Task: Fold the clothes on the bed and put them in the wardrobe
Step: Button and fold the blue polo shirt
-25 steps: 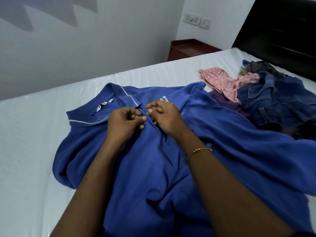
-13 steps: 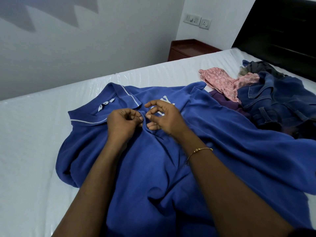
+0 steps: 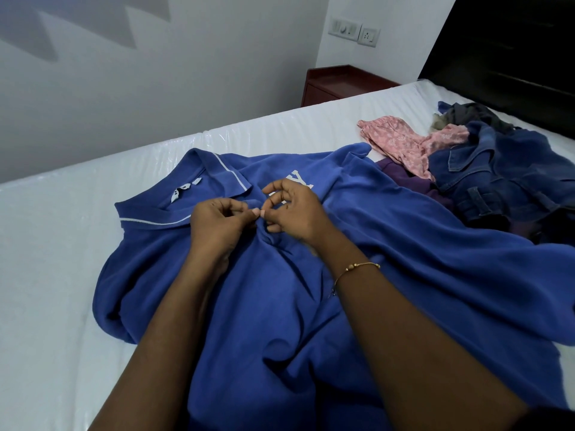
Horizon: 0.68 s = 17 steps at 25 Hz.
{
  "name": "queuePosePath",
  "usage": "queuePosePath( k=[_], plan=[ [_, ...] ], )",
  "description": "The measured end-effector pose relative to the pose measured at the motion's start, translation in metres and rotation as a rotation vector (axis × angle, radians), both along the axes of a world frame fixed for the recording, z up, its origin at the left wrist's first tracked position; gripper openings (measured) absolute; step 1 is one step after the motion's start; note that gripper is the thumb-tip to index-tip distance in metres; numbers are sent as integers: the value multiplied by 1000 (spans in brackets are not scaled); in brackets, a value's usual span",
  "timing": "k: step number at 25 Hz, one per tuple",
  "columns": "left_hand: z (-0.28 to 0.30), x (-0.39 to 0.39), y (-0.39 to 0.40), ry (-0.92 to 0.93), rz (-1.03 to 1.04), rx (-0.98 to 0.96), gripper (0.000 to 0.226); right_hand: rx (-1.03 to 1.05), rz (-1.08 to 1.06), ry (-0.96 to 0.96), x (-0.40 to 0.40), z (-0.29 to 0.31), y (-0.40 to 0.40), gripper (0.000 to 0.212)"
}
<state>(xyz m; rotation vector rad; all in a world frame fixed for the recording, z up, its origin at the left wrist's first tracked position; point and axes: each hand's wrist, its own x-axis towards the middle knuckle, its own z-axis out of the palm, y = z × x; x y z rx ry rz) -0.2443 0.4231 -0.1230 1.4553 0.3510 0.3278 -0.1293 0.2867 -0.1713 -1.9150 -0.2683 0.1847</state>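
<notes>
A blue polo shirt (image 3: 389, 275) with a white-trimmed collar lies spread face up on the white bed (image 3: 62, 275). My left hand (image 3: 217, 225) and my right hand (image 3: 292, 213) meet at the placket just below the collar. Each pinches the blue cloth there between thumb and fingertips. White lettering on the chest shows partly behind my right hand. A gold bracelet circles my right wrist.
A heap of clothes lies at the right: a pink patterned garment (image 3: 401, 144), a purple one (image 3: 401, 178), denim (image 3: 504, 178) and a dark grey piece (image 3: 469, 113). A red-brown bedside table (image 3: 339, 84) stands behind the bed by the wall. A black headboard (image 3: 513, 42) is at top right.
My right hand's fingers have lifted and spread a little at the placket, uncovering more white lettering. The shirt has bunched slightly under both hands.
</notes>
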Motion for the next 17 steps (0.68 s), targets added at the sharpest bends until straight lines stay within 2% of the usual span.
queuePosePath(
  k=[3, 5, 7, 9, 11, 12, 14, 16, 17],
  plan=[
    [-5, 4, 5, 24, -24, 11, 12, 91, -4, 46, 7, -1, -4, 50],
    [-9, 7, 9, 1, -30, 106, 11, 157, 22, 101, 8, -2, -6, 44],
    [-15, 12, 13, -29, 3, 327, 13, 211, 48, 160, 6, -8, -9, 39],
    [-21, 16, 15, -83, 43, 595, 30, 251, 39, 208, 5, -19, -9, 40],
    [-26, 18, 13, -176, 17, 729, 42, 284, -7, 230, 5, -30, -5, 41],
    [-28, 18, 12, -206, 4, 751, 44, 264, -55, 220, 7, -34, -1, 42],
    [-31, 14, 9, -231, 20, 814, 42, 84, -217, 82, 10, -38, 11, 39],
    [-30, 4, 4, -310, 111, 887, 31, -88, -352, -105, 1, -38, 24, 34],
    [-27, -2, 3, -348, 196, 905, 25, -106, -376, -159, -8, -39, 29, 34]
  ],
)
